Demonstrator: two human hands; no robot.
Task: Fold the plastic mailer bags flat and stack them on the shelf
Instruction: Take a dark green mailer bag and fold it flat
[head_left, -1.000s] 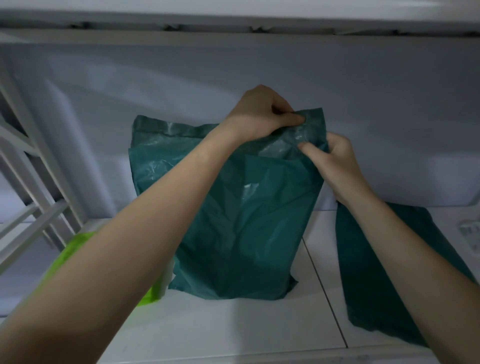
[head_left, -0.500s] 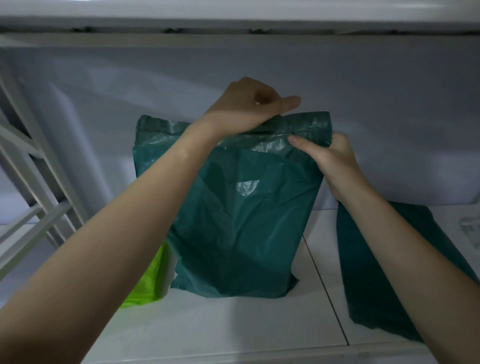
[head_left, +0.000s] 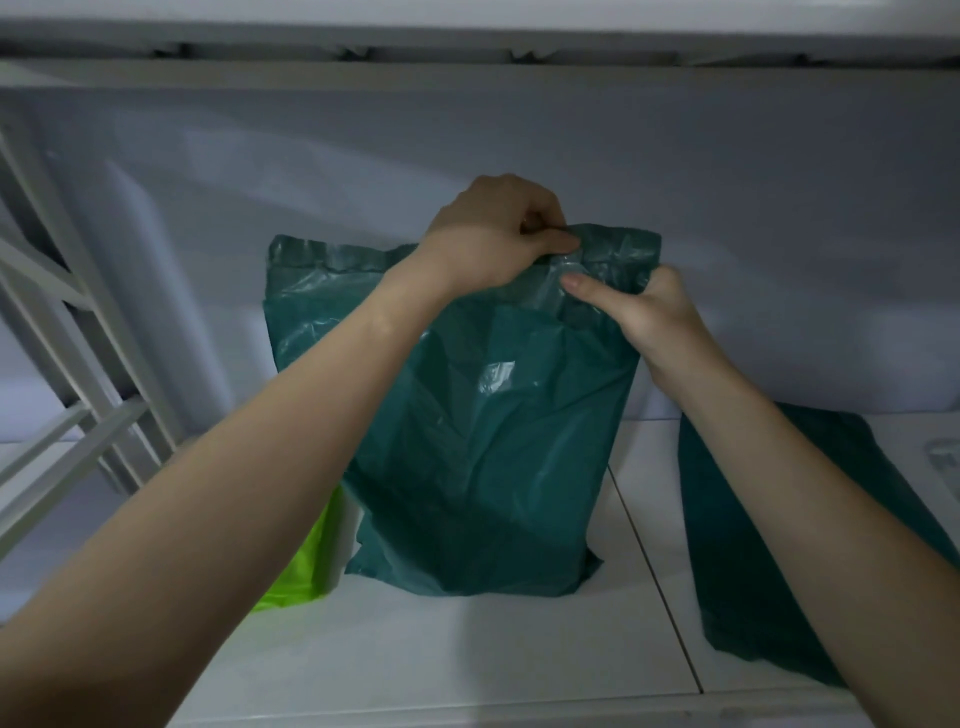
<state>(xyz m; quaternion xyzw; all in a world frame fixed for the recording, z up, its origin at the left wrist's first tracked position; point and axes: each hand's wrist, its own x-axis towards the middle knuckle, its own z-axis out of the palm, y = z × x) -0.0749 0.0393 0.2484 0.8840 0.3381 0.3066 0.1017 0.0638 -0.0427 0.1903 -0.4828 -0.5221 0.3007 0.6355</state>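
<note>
A dark green plastic mailer bag (head_left: 483, 467) stands upright on the white shelf (head_left: 467, 644), leaning toward the back wall. My left hand (head_left: 493, 234) pinches its top flap near the middle. My right hand (head_left: 639, 306) grips the flap's right end, thumb pointing left across the plastic. A second dark green mailer bag (head_left: 753, 561) lies flat on the shelf to the right, partly hidden by my right forearm. A bright green bag (head_left: 301, 577) pokes out behind my left forearm.
The shelf above (head_left: 467, 67) hangs low over the hands. White frame bars (head_left: 78, 374) slant along the left side. A seam (head_left: 654, 587) splits the shelf surface into panels. A small pale object (head_left: 945, 457) sits at the far right edge.
My left hand's fingers curled from flat on the flap into a pinch. My right hand shifted slightly along the flap's right end. The bag stays standing in the same place.
</note>
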